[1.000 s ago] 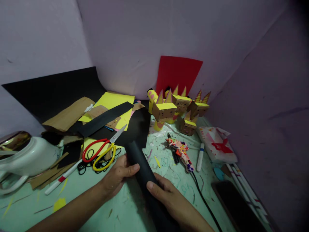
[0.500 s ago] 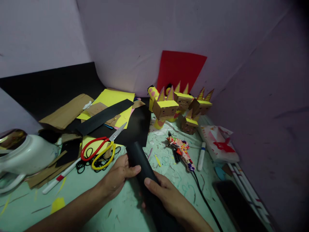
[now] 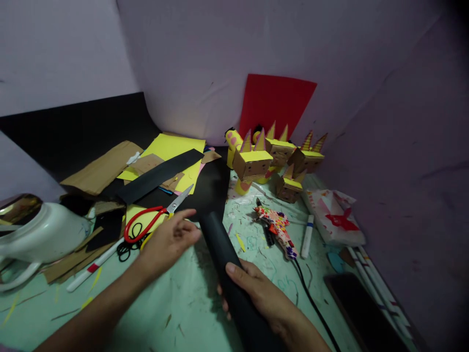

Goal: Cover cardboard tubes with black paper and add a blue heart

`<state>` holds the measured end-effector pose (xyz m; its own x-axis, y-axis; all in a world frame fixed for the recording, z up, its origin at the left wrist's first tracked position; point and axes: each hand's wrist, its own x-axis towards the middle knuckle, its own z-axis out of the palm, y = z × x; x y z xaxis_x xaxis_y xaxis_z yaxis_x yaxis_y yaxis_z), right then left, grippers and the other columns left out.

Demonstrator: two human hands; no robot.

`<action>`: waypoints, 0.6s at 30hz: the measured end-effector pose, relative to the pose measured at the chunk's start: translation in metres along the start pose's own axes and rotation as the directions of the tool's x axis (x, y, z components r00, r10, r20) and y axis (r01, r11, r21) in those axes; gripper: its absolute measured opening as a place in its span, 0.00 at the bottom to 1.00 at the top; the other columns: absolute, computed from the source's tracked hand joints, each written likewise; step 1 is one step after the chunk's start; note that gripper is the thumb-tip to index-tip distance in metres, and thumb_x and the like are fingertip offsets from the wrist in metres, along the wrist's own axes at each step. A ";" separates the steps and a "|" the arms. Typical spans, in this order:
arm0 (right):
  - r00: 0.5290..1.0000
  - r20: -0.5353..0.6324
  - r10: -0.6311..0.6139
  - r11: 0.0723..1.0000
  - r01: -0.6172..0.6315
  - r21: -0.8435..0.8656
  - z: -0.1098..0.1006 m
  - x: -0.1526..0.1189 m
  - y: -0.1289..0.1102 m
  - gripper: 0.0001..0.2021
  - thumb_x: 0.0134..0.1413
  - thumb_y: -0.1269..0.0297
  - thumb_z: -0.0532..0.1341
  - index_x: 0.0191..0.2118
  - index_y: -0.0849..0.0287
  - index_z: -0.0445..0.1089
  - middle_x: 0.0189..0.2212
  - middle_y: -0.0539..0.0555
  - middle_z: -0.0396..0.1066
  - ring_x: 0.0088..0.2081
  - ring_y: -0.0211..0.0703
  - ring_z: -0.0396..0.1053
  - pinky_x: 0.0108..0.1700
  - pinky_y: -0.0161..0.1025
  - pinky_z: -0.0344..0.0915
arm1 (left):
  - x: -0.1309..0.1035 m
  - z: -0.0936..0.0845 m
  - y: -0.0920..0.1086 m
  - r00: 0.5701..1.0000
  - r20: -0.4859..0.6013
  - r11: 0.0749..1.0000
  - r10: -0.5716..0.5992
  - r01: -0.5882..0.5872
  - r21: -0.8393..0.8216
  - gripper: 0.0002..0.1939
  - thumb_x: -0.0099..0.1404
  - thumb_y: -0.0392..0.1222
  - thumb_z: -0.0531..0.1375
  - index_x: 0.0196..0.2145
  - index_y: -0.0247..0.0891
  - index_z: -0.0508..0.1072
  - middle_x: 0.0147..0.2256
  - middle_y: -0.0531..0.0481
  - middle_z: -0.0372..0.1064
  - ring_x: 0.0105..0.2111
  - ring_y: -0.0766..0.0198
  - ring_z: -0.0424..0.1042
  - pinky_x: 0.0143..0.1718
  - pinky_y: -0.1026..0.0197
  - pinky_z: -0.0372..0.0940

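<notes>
My right hand [image 3: 258,288] wraps round a roll of black paper [image 3: 223,249], thumb on top and fingertips showing on its left side. The roll slants from the bottom edge up toward the middle, and its lower end runs out of view. My left hand [image 3: 170,242] is off the roll, just left of its upper end, with fingers apart and nothing in them. Beneath and behind that hand lie scissors [image 3: 142,225] with one red and one yellow handle, the yellow one mostly covered. Black elastic cord [image 3: 126,249] is bunched beside the scissors.
Cardboard figures with yellow horns [image 3: 252,164] stand at the back before a red sheet [image 3: 276,105]. A patterned glue gun [image 3: 276,227], a marker [image 3: 308,237], a tissue pack [image 3: 335,217] and a phone [image 3: 361,308] lie right. Paper scraps [image 3: 161,178] and a white jug [image 3: 47,232] are left.
My left hand has let go of the roll's upper end and moved left and slightly up, its fingers spreading over the scissors. My right hand keeps its hold; the roll has shifted slightly right.
</notes>
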<state>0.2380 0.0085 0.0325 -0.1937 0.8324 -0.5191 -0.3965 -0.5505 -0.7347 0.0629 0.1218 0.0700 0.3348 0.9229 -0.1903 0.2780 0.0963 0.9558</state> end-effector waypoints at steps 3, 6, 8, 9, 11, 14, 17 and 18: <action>0.999 -0.038 0.001 0.999 0.000 0.036 -0.003 -0.001 0.000 0.23 0.44 0.44 0.66 0.33 0.62 0.65 0.24 0.49 0.70 0.20 0.33 0.66 0.22 0.31 0.65 | 0.004 -0.039 0.014 0.951 -0.289 0.907 0.112 0.021 0.420 0.16 0.53 0.46 0.60 0.38 0.37 0.71 0.30 0.46 0.72 0.31 0.54 0.71 0.32 0.59 0.61; 0.999 -0.033 0.004 0.998 -0.002 0.065 -0.006 -0.001 0.000 0.23 0.45 0.45 0.66 0.34 0.61 0.65 0.25 0.51 0.72 0.20 0.34 0.68 0.23 0.32 0.66 | 0.002 -0.060 0.010 0.970 -0.220 0.683 0.107 0.089 0.725 0.13 0.54 0.48 0.59 0.35 0.40 0.72 0.30 0.45 0.72 0.31 0.50 0.70 0.29 0.58 0.56; 1.000 -0.003 -0.008 0.998 0.008 0.065 -0.008 0.000 0.000 0.23 0.44 0.45 0.66 0.35 0.61 0.65 0.25 0.51 0.72 0.20 0.34 0.68 0.22 0.33 0.66 | 0.001 -0.060 0.000 0.991 -0.105 0.536 0.085 0.043 0.843 0.12 0.57 0.49 0.57 0.34 0.40 0.71 0.31 0.44 0.71 0.31 0.49 0.70 0.27 0.59 0.54; 1.000 0.008 -0.016 0.998 0.015 0.062 -0.009 0.001 0.000 0.24 0.44 0.45 0.66 0.35 0.62 0.65 0.25 0.52 0.72 0.20 0.35 0.68 0.22 0.33 0.66 | 0.002 -0.056 -0.005 0.994 -0.071 0.497 0.081 0.022 0.867 0.11 0.58 0.47 0.56 0.35 0.40 0.71 0.33 0.42 0.71 0.32 0.48 0.70 0.27 0.59 0.53; 1.000 0.019 -0.023 0.998 0.022 0.058 -0.011 0.001 0.000 0.24 0.44 0.44 0.66 0.34 0.62 0.65 0.26 0.52 0.73 0.20 0.35 0.69 0.22 0.33 0.67 | 0.004 -0.047 -0.011 0.996 -0.059 0.433 0.072 0.022 0.901 0.13 0.57 0.41 0.54 0.40 0.39 0.69 0.39 0.38 0.70 0.34 0.46 0.70 0.26 0.59 0.52; 0.999 0.019 -0.028 0.998 0.027 0.062 -0.011 0.001 0.000 0.24 0.44 0.45 0.66 0.34 0.63 0.65 0.25 0.52 0.72 0.20 0.35 0.69 0.22 0.33 0.67 | 0.008 -0.040 -0.012 0.996 -0.092 0.403 0.016 0.078 0.912 0.21 0.56 0.37 0.53 0.48 0.37 0.66 0.42 0.34 0.69 0.36 0.42 0.72 0.27 0.58 0.54; 0.999 0.044 -0.028 0.998 0.025 0.066 -0.011 0.000 -0.001 0.23 0.45 0.46 0.66 0.34 0.63 0.65 0.25 0.52 0.72 0.19 0.34 0.69 0.22 0.32 0.67 | 0.009 -0.045 -0.009 0.994 -0.108 0.450 -0.004 0.098 0.888 0.25 0.60 0.45 0.52 0.54 0.35 0.63 0.42 0.34 0.71 0.39 0.38 0.71 0.30 0.56 0.57; 0.998 0.050 -0.029 0.997 0.025 0.066 -0.011 -0.001 -0.002 0.23 0.45 0.46 0.66 0.35 0.63 0.65 0.25 0.52 0.73 0.19 0.34 0.69 0.21 0.32 0.67 | 0.009 -0.048 -0.009 0.993 -0.117 0.465 0.005 0.101 0.879 0.27 0.61 0.48 0.52 0.55 0.35 0.62 0.42 0.34 0.71 0.40 0.36 0.71 0.31 0.55 0.57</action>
<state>0.2491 0.0083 0.0291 -0.2269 0.8499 -0.4755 -0.4597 -0.5239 -0.7171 0.0205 0.1475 0.0704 0.2288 0.9606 -0.1581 0.9550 -0.1899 0.2280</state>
